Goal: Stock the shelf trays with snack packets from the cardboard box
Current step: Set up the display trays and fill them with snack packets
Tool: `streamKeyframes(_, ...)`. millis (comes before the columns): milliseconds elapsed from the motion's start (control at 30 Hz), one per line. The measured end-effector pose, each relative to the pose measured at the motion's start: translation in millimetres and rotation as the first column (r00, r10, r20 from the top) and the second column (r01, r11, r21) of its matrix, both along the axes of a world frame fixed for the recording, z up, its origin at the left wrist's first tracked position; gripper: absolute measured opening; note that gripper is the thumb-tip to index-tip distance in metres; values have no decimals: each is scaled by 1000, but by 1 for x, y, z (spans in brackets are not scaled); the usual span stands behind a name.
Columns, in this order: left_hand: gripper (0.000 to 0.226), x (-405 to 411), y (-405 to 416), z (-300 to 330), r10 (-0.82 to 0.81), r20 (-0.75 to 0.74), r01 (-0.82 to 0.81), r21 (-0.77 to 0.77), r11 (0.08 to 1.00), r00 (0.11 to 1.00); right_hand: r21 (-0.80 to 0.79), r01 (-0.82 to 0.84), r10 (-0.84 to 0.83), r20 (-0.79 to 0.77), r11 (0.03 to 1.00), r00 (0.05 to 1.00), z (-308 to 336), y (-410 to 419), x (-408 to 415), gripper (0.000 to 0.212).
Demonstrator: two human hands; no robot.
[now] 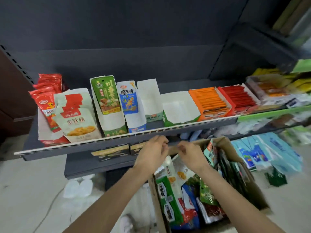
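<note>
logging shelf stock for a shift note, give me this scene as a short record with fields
shelf: dark metal shelf with a row of paper display trays
empty trays: two white paper trays, mid-shelf
filled trays: orange sachets, red sachets
source: brown cardboard box of mixed snack packets, below the shelf
left hand: loosely curled, holds nothing visible
right hand: over the box, grasp unclear

Right-hand shelf goods (276, 91) blurred, cardboard box (249, 187) edge-cropped.

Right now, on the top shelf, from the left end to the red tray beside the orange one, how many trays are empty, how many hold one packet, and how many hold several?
Empty trays: 2
One-packet trays: 2
Several-packet trays: 4
Total: 8
</note>
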State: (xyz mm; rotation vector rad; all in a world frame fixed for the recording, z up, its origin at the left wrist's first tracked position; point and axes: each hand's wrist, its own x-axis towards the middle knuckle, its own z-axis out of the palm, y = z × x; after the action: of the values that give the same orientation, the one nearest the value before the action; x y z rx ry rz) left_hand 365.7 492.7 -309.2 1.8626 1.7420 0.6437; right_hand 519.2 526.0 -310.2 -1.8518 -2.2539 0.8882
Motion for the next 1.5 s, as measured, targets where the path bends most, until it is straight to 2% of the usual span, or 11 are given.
streamKeyframes(100, 31, 38, -10, -30, -53, -85, 31, -237, 971, 995, -140, -69, 88, 137, 988, 987, -32, -8, 30, 12)
streamKeyframes(167, 34, 57, -17, -48, -66, -141, 3, -402, 916, 988, -187, -85, 111, 136, 979, 984, -52, -12, 41, 32)
streamKeyframes(300, 36, 75, -23, -83, -74, -256, -75, -527, 846, 964, -185, -123, 160, 199, 975, 967, -63, -13, 40, 47)
streamKeyframes(500, 101, 92, -39, -96, -230, -386, -79, -639, 765, 893, -188, -184, 245, 389, 965, 888, -82, -16, 39, 56)
streamKeyframes(567, 110, 98, -43, -98, -209, -396, -107, -641, 760, 894, -133, -148, 185, 328, 980, 926, -81, -11, 40, 43)
streamKeyframes(667, 103, 105, -47, -98, -181, -442, -139, -599, 788, 878, -236, -67, 91, 94, 969, 991, -76, 0, 46, 9)
streamKeyframes(800, 57, 106, -50, -91, -146, -518, -123, -450, 884, 843, -459, 65, -217, -288, 886, 933, -69, -6, 57, 11)
streamKeyframes(900, 26, 99, -51, -84, -77, -531, -119, -325, 938, 844, -524, 103, -364, -424, 846, 829, -57, -8, 66, 19)
streamKeyframes(1100, 17, 90, -56, -71, 147, -288, -250, -365, 897, 946, -503, 128, -379, -435, 855, 817, -37, -7, 82, 38)
streamKeyframes(1267, 10, 85, -52, -40, 448, -14, -442, -197, 875, 894, -497, 160, -412, -454, 853, 790, -22, 0, 86, 30)
streamKeyframes(1500, 10, 77, -49, 12, 418, 203, -442, 88, 893, 885, -438, 223, -461, -566, 871, 684, 2, 12, 82, 29)
